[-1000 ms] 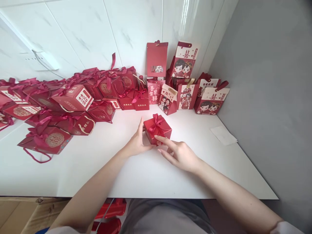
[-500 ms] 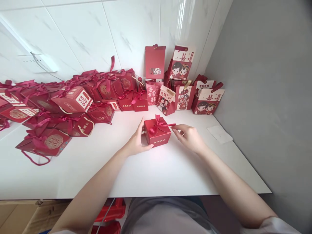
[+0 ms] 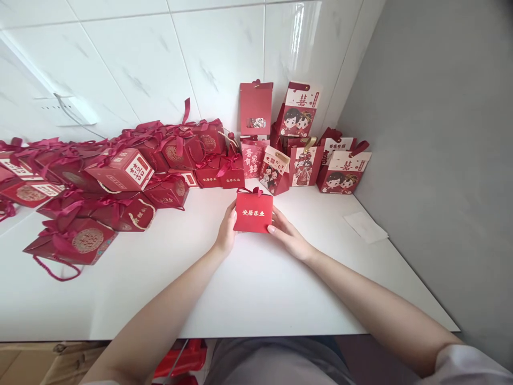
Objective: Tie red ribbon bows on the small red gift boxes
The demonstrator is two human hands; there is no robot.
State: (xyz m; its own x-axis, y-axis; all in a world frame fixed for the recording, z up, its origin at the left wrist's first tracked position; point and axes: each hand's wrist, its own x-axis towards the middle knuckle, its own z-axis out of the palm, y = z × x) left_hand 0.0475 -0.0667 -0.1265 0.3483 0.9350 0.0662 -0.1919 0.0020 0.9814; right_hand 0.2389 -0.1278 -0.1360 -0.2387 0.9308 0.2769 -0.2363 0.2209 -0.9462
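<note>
Between my two hands is a small red gift box [image 3: 253, 213] with gold lettering on its front and a red ribbon bow [image 3: 251, 190] on top. My left hand [image 3: 226, 229] grips its left side, the thumb along the edge. On the opposite side my right hand [image 3: 289, 235] is closed on it, thumb at the lower right front corner and fingers behind. The front face is tilted up toward me. Whether its base touches the white table [image 3: 256, 289] I cannot tell.
Many ribboned red boxes [image 3: 120, 166] are piled on the left. Several printed gift boxes [image 3: 306, 160] stand against the tiled wall at the back right. A white paper slip [image 3: 365, 227] lies near the grey wall [image 3: 433, 160] on the right. Below the table edge is a red stool [image 3: 184, 355].
My right hand has let go of the ribbon end and taken the box's right side. The box has been turned and tipped, so its lettered front now faces me.
</note>
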